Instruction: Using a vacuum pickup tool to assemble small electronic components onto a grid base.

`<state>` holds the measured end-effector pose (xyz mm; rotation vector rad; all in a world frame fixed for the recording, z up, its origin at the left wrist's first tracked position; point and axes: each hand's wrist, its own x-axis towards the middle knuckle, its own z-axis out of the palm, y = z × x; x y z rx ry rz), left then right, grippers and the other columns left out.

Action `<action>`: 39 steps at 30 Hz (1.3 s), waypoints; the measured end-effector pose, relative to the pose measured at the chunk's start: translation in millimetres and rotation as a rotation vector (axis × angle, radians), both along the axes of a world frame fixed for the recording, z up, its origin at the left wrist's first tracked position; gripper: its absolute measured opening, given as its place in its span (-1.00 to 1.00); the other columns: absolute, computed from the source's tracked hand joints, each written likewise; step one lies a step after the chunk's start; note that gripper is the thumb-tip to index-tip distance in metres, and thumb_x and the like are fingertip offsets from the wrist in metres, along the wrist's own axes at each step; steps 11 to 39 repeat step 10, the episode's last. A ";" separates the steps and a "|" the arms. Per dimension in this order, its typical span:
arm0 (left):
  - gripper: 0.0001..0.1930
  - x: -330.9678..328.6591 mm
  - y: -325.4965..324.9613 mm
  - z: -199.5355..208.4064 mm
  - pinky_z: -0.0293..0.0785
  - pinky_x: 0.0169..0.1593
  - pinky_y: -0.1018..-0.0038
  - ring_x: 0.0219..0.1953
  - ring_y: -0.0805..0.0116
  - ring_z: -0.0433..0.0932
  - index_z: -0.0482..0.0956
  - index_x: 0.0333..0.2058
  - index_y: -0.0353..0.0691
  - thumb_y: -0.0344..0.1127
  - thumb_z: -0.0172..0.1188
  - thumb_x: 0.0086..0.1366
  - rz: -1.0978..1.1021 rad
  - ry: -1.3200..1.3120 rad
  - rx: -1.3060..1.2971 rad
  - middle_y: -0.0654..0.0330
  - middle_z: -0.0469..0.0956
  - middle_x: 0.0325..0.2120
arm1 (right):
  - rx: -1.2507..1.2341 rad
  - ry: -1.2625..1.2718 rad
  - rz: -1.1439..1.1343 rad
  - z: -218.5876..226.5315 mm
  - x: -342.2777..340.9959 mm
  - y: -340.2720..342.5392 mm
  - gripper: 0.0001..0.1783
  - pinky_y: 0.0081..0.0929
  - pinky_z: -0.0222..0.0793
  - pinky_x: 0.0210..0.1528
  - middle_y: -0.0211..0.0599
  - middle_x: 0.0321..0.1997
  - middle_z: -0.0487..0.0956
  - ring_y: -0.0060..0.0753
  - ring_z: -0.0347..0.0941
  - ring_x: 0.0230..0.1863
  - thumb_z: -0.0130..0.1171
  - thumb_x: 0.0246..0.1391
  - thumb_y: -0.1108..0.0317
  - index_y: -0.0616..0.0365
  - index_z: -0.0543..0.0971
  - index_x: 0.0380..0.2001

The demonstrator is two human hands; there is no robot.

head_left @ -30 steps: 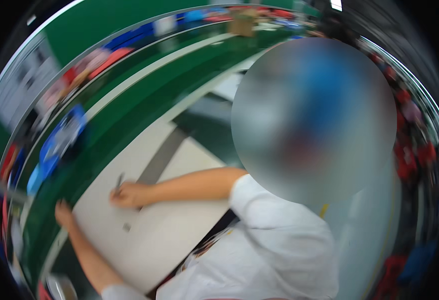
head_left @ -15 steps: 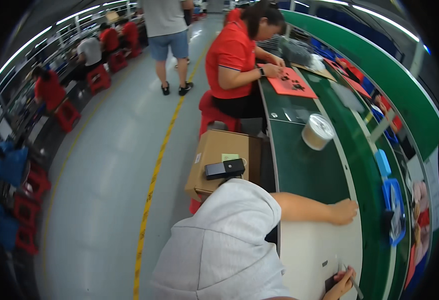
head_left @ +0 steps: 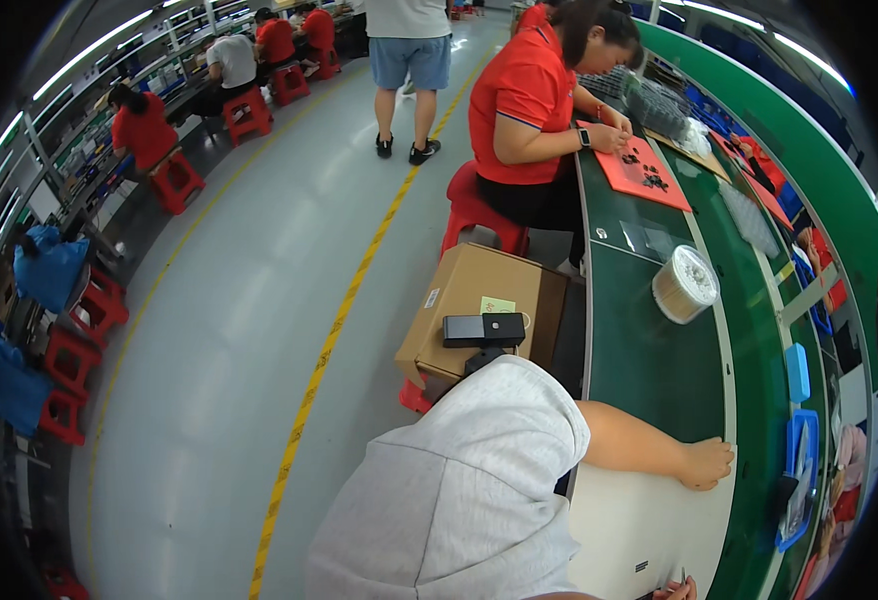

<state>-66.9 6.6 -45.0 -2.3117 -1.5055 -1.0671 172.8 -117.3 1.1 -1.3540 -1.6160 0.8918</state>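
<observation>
A white mat [head_left: 609,515] lies on the green bench in front of me. My left hand [head_left: 707,464] rests at its far part, fingers curled in; whether they hold anything is hidden. At the lower edge of the picture my right hand [head_left: 677,591] shows only in part. Its fingers are closed around a slim grey tool [head_left: 683,575], whose upper end points up; its exact kind I cannot make out. Left of that hand, a small dark striped piece [head_left: 642,566] lies flat on the mat.
A tub with a whitish top [head_left: 686,284] stands further up the bench. Beyond it a co-worker in red [head_left: 529,110] handles small dark parts on a red mat [head_left: 659,192]. Blue trays [head_left: 801,470] line the right side. A cardboard box [head_left: 464,285] carries a black device [head_left: 483,330].
The whole view has shifted, so the bench and box appear further right. My right hand has slipped mostly below the lower edge. My left hand stays curled on the mat.
</observation>
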 end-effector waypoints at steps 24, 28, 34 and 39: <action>-0.77 -80.0 -163.4 216.7 0.33 -0.22 0.51 -0.24 0.34 0.38 0.42 -0.37 -0.28 -0.43 0.16 -0.08 -0.411 -0.895 0.617 0.17 0.40 -0.29 | 0.524 -0.662 0.119 -3.0 -19.6 11.8 -0.82 -0.51 0.25 -0.44 -0.26 -0.45 0.38 -0.33 0.31 -0.48 0.05 -0.16 0.57 0.22 0.46 -0.37; -0.77 -80.0 -163.4 216.7 0.33 -0.22 0.51 -0.24 0.34 0.38 0.42 -0.37 -0.28 -0.43 0.16 -0.08 -0.411 -0.895 0.617 0.17 0.40 -0.29 | 0.524 -0.662 0.119 -3.0 -19.6 11.8 -0.82 -0.51 0.25 -0.44 -0.26 -0.45 0.38 -0.33 0.31 -0.48 0.05 -0.16 0.57 0.22 0.46 -0.37; -0.77 -80.0 -163.4 216.7 0.33 -0.22 0.51 -0.24 0.34 0.38 0.42 -0.37 -0.28 -0.43 0.16 -0.08 -0.411 -0.895 0.617 0.17 0.40 -0.29 | 0.524 -0.662 0.119 -3.0 -19.6 11.8 -0.82 -0.51 0.25 -0.44 -0.26 -0.45 0.38 -0.33 0.31 -0.48 0.05 -0.16 0.57 0.22 0.46 -0.37; -0.77 -80.0 -163.4 216.7 0.33 -0.22 0.51 -0.24 0.34 0.38 0.42 -0.37 -0.28 -0.43 0.16 -0.08 -0.411 -0.895 0.617 0.17 0.40 -0.29 | 0.524 -0.662 0.119 -3.0 -19.6 11.8 -0.82 -0.51 0.25 -0.44 -0.26 -0.45 0.38 -0.33 0.31 -0.48 0.05 -0.16 0.57 0.22 0.46 -0.37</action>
